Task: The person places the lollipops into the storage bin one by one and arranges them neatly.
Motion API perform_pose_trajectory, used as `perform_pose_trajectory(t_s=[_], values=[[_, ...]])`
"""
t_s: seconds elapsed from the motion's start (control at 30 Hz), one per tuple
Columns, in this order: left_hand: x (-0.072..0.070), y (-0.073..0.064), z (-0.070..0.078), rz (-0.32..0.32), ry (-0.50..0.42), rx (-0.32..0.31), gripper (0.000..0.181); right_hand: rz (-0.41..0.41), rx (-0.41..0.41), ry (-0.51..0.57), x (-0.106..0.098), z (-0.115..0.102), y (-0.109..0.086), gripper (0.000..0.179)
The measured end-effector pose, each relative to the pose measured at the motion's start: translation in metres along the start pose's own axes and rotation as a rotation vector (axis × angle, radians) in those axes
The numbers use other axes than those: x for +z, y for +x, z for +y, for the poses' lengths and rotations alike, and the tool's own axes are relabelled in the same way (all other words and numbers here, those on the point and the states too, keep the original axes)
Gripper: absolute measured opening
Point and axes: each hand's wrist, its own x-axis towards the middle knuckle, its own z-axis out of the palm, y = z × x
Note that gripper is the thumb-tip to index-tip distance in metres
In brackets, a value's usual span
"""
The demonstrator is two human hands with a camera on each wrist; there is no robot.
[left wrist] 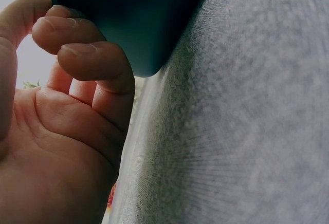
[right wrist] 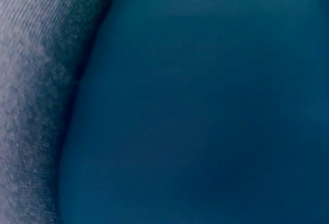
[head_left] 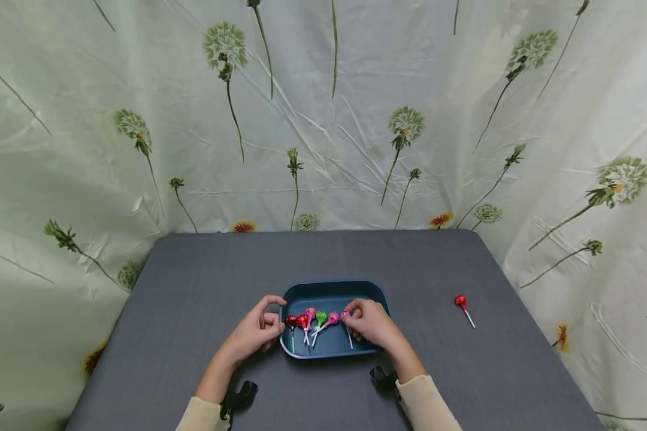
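A dark blue tray (head_left: pixel 323 290) lies on the table with several wrapped lollipops in it, in a row from left to right. Red lollipops (head_left: pixel 302 321) are at the left, then pink ones and a green lollipop (head_left: pixel 320 318). My left hand (head_left: pixel 250 331) holds the tray's left rim; from the left wrist, its curled fingers (left wrist: pixel 85 59) show against the outer wall. Inside the tray's right part, my right hand (head_left: pixel 374 325) pinches a pink lollipop (head_left: pixel 345 315) by its head, its white stick pointing toward me. Only the tray's wall fills most of the right wrist view.
One red lollipop (head_left: pixel 460 300) lies alone on the grey table (head_left: pixel 210 263), right of the tray. Behind the table hangs a pale curtain (head_left: pixel 323 120) with dandelion prints. Black wrist mounts (head_left: pixel 242 396) sit below both hands.
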Motion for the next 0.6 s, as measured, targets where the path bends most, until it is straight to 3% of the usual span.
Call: perform_pose_trajectory(t_s=[0.6], values=[[0.0010,-0.0014,0.0015,0.012,0.023,0.001,0.050,-0.020,0.000,-0.061,0.0061,0.0023,0.0003,0.019]])
